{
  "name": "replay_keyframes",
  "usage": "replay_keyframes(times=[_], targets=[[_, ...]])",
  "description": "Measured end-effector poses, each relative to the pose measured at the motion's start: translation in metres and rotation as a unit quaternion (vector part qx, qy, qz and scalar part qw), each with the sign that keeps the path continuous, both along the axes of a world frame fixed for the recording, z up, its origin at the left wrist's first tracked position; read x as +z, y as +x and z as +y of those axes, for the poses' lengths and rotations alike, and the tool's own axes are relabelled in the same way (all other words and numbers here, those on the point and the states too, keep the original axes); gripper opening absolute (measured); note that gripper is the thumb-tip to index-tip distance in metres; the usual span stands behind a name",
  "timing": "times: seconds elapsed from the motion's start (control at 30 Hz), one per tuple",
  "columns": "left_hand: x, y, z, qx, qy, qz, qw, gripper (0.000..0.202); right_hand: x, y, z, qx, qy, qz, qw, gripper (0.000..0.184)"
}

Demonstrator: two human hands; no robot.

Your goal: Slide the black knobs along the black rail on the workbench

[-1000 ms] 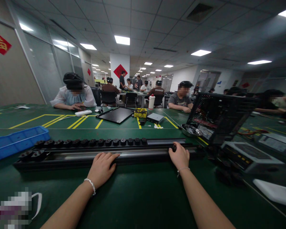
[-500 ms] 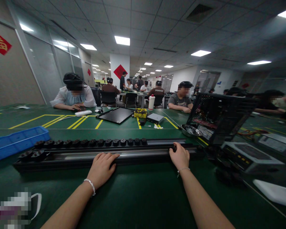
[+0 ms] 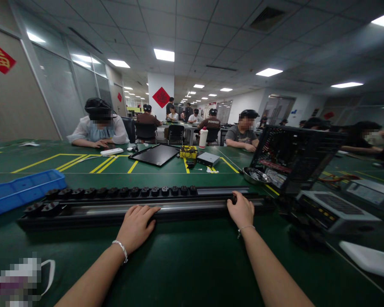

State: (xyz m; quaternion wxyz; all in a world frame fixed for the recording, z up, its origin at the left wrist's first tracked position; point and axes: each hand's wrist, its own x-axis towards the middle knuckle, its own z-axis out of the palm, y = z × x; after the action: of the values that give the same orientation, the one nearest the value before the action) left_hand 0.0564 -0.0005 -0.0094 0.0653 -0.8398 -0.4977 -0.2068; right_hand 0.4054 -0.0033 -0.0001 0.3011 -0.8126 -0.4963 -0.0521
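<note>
A long black rail with a silver groove lies across the green table in front of me. A second rail behind it carries a row of several black round sockets. My left hand rests on the near rail's front edge, fingers curled over it. My right hand is further right on the same rail, its fingers pinched on a small black socket part. Two more black sockets sit at the rail's left end.
A blue tray stands at the left. An open black computer case, a metal bowl and a grey power unit are at the right. Several seated people work at the far side and beyond.
</note>
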Motion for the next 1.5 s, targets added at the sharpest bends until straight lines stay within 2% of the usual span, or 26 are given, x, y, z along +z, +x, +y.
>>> replay_keyframes(times=[1.5], targets=[[0.0017, 0.0003, -0.0013, 0.002, -0.002, -0.009, 1.000, 0.034, 0.0007, 0.0033, 0.0013, 0.001, 0.006, -0.009, 1.000, 0.033]])
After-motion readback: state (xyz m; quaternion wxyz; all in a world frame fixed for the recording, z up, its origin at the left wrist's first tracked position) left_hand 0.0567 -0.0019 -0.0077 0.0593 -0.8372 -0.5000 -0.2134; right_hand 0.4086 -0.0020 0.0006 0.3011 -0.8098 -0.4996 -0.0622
